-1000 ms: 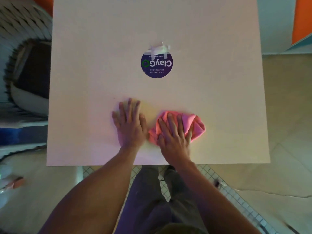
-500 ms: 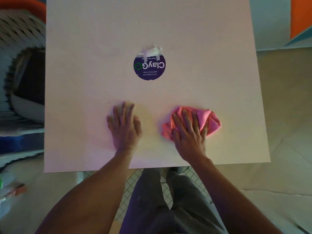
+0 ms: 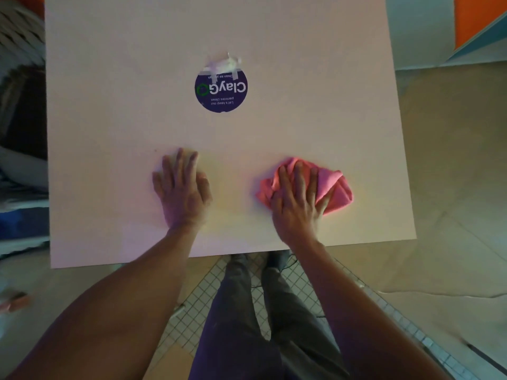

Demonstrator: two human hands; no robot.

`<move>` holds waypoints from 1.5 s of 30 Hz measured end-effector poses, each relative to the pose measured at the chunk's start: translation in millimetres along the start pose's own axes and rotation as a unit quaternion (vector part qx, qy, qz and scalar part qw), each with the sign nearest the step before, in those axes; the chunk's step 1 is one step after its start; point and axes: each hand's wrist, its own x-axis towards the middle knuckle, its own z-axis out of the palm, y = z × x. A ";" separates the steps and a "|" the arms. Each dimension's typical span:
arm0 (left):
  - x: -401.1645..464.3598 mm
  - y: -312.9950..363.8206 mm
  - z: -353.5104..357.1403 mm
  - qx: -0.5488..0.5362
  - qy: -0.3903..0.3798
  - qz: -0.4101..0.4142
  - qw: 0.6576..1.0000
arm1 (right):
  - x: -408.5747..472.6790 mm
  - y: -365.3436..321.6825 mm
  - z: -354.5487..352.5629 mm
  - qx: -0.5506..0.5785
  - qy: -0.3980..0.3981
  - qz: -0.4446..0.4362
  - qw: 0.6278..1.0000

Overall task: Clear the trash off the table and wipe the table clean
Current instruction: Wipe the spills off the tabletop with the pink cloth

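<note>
A square white table [image 3: 109, 133] fills the view. My right hand [image 3: 297, 201] presses flat with spread fingers on a crumpled pink cloth [image 3: 336, 187] near the table's front right. My left hand [image 3: 182, 190] rests flat on the bare tabletop at front centre, well apart from the cloth. A round dark blue sticker [image 3: 221, 90] sits at the table's middle, with a torn white scrap [image 3: 223, 64] stuck at its far edge.
A dark chair or bin with a ribbed pale shape [image 3: 22, 86] stands left of the table. My legs [image 3: 260, 311] stand on a grid-patterned mat [image 3: 192, 322] below the front edge. Beige floor [image 3: 452, 160] lies to the right.
My right hand has slid the pink cloth rightwards along the front of the table, away from my left hand. My left hand has stayed in place.
</note>
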 end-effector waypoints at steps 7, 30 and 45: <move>-1.9 1.3 -0.5 -0.016 -0.002 0.001 1.000 | -36.4 44.4 -11.1 -0.014 -0.035 0.020 0.999; -6.5 3.1 3.9 -0.008 0.044 0.024 0.999 | 16.8 27.3 -14.2 0.009 -0.015 0.068 0.998; -4.0 3.3 -2.5 -0.025 0.035 0.022 0.999 | -75.0 -41.1 26.2 -0.042 -0.061 -0.089 0.993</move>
